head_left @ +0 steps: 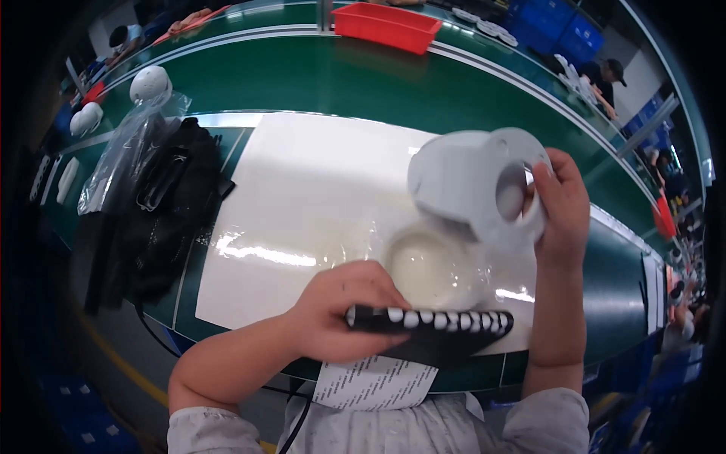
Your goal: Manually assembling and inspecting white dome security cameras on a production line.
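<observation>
Two hands, two parts over the white mat

Right hand [560, 204], centre right, closes around a white plastic housing [469, 181], thumb at its round opening; left hand [340, 314], lower centre, grips a black strip of white round caps [439, 324] above the white mat [318, 197].

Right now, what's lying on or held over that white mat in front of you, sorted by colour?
White: 2 - the white housing in the right hand, and the round white dome on the white mat.
Black: 1 - the black strip with white buttons in the left hand.
Total: 3
</observation>
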Demonstrator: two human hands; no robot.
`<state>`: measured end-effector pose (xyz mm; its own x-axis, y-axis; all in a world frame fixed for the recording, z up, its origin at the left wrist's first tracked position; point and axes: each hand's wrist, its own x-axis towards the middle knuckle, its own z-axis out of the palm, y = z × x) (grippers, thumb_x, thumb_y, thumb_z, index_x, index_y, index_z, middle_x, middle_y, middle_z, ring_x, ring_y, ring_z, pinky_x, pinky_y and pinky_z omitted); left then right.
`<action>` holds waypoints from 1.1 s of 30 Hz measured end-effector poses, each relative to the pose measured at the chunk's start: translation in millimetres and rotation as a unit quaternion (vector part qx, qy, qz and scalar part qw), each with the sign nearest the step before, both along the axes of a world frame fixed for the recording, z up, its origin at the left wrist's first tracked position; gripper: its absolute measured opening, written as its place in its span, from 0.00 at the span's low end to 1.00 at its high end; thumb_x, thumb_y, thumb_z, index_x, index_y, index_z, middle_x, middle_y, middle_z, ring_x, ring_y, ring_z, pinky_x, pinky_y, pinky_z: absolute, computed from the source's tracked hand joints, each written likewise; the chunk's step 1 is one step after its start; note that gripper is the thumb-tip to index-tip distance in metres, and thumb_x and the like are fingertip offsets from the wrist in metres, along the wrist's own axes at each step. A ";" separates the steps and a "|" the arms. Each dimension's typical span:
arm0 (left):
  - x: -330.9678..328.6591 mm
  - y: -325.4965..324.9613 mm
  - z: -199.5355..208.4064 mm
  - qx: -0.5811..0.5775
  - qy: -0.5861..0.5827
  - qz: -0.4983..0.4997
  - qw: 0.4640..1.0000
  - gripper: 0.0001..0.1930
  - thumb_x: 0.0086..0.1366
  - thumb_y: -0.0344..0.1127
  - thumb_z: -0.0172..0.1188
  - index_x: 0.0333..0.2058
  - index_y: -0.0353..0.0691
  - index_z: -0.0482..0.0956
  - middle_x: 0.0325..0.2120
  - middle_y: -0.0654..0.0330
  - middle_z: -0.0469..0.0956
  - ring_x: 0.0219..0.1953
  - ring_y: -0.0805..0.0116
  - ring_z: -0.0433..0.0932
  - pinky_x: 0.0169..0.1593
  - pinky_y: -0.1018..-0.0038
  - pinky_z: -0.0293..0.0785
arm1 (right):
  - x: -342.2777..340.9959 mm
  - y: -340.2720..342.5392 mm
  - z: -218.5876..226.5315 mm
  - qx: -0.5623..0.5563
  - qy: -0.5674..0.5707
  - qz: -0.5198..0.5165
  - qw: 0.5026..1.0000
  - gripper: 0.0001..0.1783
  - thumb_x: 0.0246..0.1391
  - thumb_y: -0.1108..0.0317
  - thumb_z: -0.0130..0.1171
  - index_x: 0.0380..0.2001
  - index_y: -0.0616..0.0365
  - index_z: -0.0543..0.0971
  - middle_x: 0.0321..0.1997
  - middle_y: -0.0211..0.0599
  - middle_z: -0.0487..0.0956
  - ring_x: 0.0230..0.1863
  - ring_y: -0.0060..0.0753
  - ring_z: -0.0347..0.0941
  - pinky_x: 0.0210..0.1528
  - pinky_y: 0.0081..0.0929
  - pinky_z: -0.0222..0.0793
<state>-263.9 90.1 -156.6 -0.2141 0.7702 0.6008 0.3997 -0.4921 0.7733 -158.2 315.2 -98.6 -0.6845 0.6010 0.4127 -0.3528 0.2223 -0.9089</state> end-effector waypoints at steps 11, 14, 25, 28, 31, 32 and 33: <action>22.5 -3.9 -3.5 0.030 0.037 -0.041 0.998 0.10 0.41 0.24 0.61 0.27 0.35 0.76 0.17 0.58 0.73 0.17 0.66 0.72 0.20 0.77 0.65 | 38.0 -44.0 -5.3 -0.006 -0.184 0.110 0.977 0.17 0.48 0.69 0.57 0.40 0.64 0.69 0.30 0.30 0.72 0.28 0.12 0.66 0.30 0.09 0.62; 24.2 -5.0 -6.7 0.056 0.048 -0.013 0.997 0.10 0.40 0.23 0.61 0.27 0.35 0.76 0.14 0.59 0.71 0.15 0.67 0.71 0.19 0.77 0.63 | 50.6 -44.7 -12.5 0.045 -0.183 0.075 0.979 0.18 0.50 0.68 0.55 0.43 0.64 0.67 0.32 0.31 0.72 0.29 0.12 0.67 0.29 0.10 0.63; 26.9 -7.2 -1.7 0.039 0.049 -0.009 0.998 0.09 0.40 0.23 0.62 0.25 0.35 0.76 0.14 0.59 0.71 0.15 0.66 0.71 0.18 0.77 0.62 | 51.5 -34.2 -28.6 -0.157 -0.154 0.144 0.965 0.21 0.56 0.64 0.43 0.50 0.65 0.61 0.35 0.34 0.72 0.32 0.19 0.69 0.33 0.15 0.65; 26.3 -8.1 -0.3 0.011 0.044 0.007 0.999 0.08 0.40 0.24 0.62 0.23 0.36 0.75 0.13 0.59 0.71 0.15 0.65 0.70 0.18 0.77 0.62 | 53.5 -37.6 -34.0 -0.009 -0.108 0.022 0.994 0.22 0.55 0.67 0.45 0.52 0.63 0.60 0.38 0.33 0.70 0.34 0.19 0.67 0.34 0.15 0.63; 25.1 -6.6 2.4 -0.014 0.060 0.014 0.998 0.07 0.39 0.22 0.62 0.19 0.35 0.73 0.13 0.58 0.71 0.15 0.65 0.71 0.19 0.77 0.64 | 74.2 -44.8 -25.6 0.153 0.021 -0.084 0.984 0.23 0.48 0.72 0.53 0.49 0.60 0.63 0.43 0.37 0.68 0.41 0.28 0.64 0.46 0.24 0.60; 25.4 -6.6 2.6 -0.017 0.065 0.009 0.998 0.08 0.37 0.20 0.62 0.17 0.34 0.71 0.14 0.57 0.72 0.15 0.66 0.72 0.19 0.77 0.65 | 81.2 -49.3 -18.7 0.293 0.005 -0.071 0.953 0.21 0.44 0.72 0.56 0.44 0.59 0.67 0.41 0.37 0.69 0.40 0.31 0.66 0.43 0.26 0.61; 25.6 -7.6 2.5 -0.018 0.063 0.011 0.998 0.08 0.37 0.20 0.62 0.17 0.34 0.71 0.14 0.57 0.72 0.15 0.66 0.72 0.19 0.77 0.65 | 86.4 -53.7 -11.3 0.427 -0.010 -0.056 0.902 0.19 0.41 0.72 0.58 0.40 0.59 0.71 0.38 0.37 0.70 0.39 0.34 0.67 0.41 0.28 0.63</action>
<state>-238.3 82.5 -154.1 -0.1564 0.7881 0.5953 0.5049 -0.4543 0.7340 -71.8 261.5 -109.9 -0.6513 0.1352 0.7467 -0.2697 0.8785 -0.3944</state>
